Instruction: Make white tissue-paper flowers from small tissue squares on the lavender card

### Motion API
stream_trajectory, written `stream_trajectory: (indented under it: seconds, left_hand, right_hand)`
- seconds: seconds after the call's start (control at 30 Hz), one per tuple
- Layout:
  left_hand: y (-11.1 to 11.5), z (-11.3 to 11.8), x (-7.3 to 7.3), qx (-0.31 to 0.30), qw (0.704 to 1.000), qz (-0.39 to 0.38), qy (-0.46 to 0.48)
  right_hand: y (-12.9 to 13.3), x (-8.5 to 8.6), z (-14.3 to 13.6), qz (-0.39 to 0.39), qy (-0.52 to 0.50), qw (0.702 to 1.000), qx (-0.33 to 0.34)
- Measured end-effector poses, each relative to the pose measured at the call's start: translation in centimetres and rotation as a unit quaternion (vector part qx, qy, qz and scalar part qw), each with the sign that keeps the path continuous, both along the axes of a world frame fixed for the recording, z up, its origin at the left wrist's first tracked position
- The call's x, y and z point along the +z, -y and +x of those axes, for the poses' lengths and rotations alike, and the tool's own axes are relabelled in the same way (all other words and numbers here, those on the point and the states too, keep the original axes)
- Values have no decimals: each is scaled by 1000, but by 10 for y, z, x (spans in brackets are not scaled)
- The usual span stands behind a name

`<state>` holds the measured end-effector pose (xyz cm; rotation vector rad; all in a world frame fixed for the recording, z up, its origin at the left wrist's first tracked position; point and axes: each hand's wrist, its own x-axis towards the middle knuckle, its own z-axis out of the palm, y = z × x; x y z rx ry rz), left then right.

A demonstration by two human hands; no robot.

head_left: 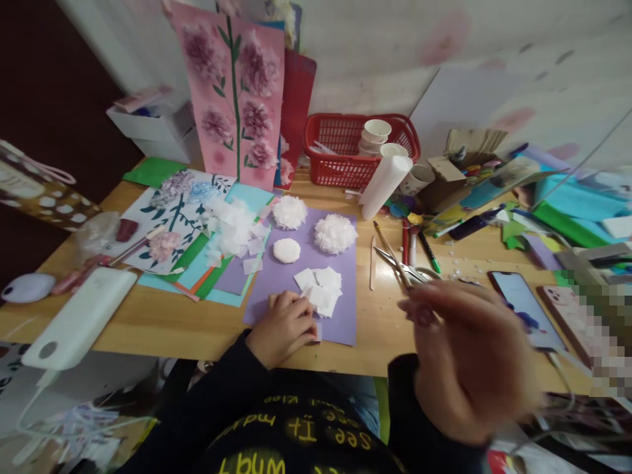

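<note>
My left hand [286, 326] rests palm down on the near part of a purple sheet [340, 329]. Its fingers are bent, with thumb and forefinger closed on a small pale square of tissue paper [318, 332]. Just beyond the fingertips lies a loose pile of white tissue squares [323, 289]. Raised over the table on the right, my right hand [474, 355] is smeared by motion. Its fingers pinch a thin brown stick [390, 247], perhaps a pencil or brush, pointing away. On the purple sheet are two fluffy white paper pompoms [336, 234] [289, 212] and a smooth white oval pad [286, 250].
Scissors [407, 266] and a thin wooden stick [372, 263] lie right of the sheet. Behind stand a red basket [336, 168] and a white roll [385, 187]. Coloured papers [230, 289] and a power bank [79, 322] lie left; a phone [526, 309] lies right.
</note>
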<state>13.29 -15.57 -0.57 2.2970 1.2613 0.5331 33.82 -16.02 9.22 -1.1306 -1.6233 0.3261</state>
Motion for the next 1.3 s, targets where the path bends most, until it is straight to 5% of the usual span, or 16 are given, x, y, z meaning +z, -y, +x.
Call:
stream_trajectory:
  seconds: [0.17,0.4,0.53,0.7,0.8,0.97,1.07,1.2,1.3]
  left_hand:
    - [-5,-16,19,18,998,28,61]
    - [-43,-70,25,280,942,184,31]
    - [-49,-73,23,370,896,244,-21]
    - [-19,-36,15,282,957,70,-13]
    - [-4,-16,7,264,964,-17,-34]
    - [-3,-23,5,230,968,-85,52]
    - [-5,-30,13,241,939,-154,192]
    - [-7,-17,23,253,862,-212,385]
    - [-9,0,29,224,839,-229,441]
  right_hand:
    - [-34,-50,-6,-107,15,994,-17]
    - [-39,-89,-9,-198,109,970,95]
    - [-40,-95,-19,-196,138,966,94]
    - [-38,-99,-22,-163,85,981,64]
    - [-37,-101,-20,-150,72,985,56]
    - [-34,-101,-19,-114,52,992,33]
    - [-29,-100,-19,-102,3,994,29]
    - [-17,-97,-22,-112,-65,989,71]
    - [-7,-94,-27,-148,-68,978,134]
